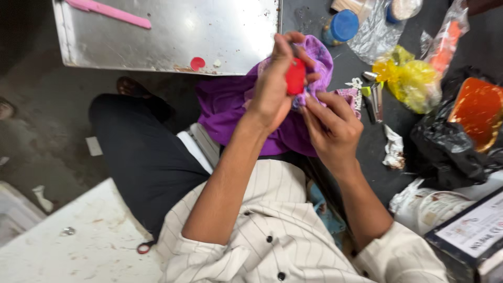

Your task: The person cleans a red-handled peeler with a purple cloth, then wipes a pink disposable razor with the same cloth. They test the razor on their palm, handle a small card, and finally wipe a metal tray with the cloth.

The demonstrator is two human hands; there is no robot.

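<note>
Red is the small thing I pinch in my left hand; my fingers are curled shut around it, thumb on one side, so it will not slip. It looks like a little plastic tool, but I cannot tell just what it is. My right hand is just beside the red thing, a bit lower. Its fingertips are pressed together on the edge of the purple cloth, I think to keep that bit flat and still.

That cloth lies bunched under and behind the red thing, spilling onto my lap, so it stays close to both hands. Up and to the left of the red thing is a shiny metal tray with a pink stick on it. Out to the right of the red thing sit a yellow plastic bag and a black bag, apart from my hands. A jar with a blue lid stands just above the red thing
</note>
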